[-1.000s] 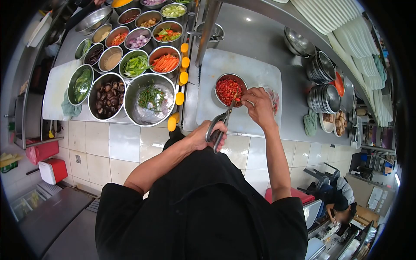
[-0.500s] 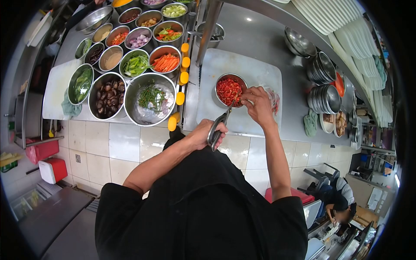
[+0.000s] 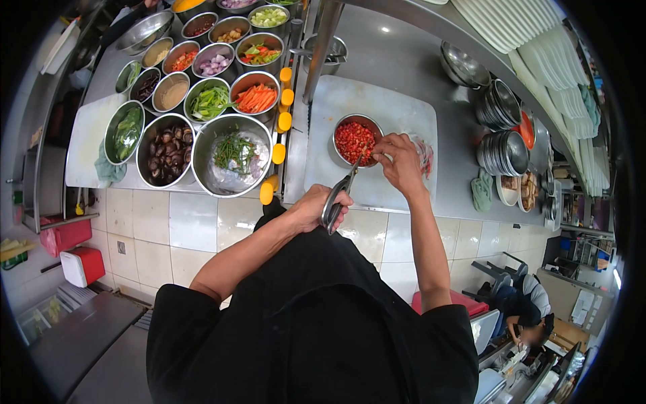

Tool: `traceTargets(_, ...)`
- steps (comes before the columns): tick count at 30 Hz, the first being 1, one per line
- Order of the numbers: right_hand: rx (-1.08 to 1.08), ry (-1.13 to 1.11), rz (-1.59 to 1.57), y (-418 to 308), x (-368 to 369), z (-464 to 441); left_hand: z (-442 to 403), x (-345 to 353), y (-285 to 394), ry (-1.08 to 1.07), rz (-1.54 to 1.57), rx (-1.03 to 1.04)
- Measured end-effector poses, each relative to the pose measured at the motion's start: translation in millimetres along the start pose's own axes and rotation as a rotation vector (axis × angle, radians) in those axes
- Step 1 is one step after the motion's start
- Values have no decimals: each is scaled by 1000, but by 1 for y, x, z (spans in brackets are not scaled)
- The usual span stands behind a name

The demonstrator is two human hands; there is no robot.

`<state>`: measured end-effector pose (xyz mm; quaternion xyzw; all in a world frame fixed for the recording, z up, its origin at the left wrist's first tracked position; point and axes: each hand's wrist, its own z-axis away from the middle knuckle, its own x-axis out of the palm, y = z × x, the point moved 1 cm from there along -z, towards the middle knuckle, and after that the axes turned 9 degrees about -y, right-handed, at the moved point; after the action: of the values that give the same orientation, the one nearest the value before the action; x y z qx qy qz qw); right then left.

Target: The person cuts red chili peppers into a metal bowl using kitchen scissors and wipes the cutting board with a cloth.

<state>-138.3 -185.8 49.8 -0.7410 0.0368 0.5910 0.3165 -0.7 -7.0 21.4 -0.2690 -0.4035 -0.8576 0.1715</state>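
Note:
My left hand (image 3: 324,207) is wrapped round the handles of a pair of scissors (image 3: 341,192). Their blades point up and away from me, with the tips over the near right edge of a round metal bowl (image 3: 336,149). Chopped red chillies (image 3: 354,140) fill this bowl, which stands on a white cutting board (image 3: 397,101). At the bowl's right rim, my right hand (image 3: 398,160) has its fingers pinched together close to the scissor tips; what they hold is hidden. Just right of that hand lies a clear plastic bag (image 3: 424,156) with red pieces in it.
On the left counter stand several metal bowls of cut vegetables, including carrots (image 3: 256,98), mushrooms (image 3: 168,151) and green herbs (image 3: 235,153). Yellow-capped bottles (image 3: 279,153) line the gap. Stacked metal bowls (image 3: 503,153) and a green cloth (image 3: 482,190) lie right. Another person (image 3: 521,310) is at lower right.
The scissor blades have shifted slightly at the bowl's edge. Both hands stay in nearly the same place, and the bowl has not moved on the board.

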Motion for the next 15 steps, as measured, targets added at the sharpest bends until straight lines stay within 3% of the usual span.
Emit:
traceTargets(4,12,-4,6,-2,-1,-1,4,2,-2,-141,178,-98)
traceTargets(15,26,12,11,-1,6,1,2,0,-6,-17,90,10)
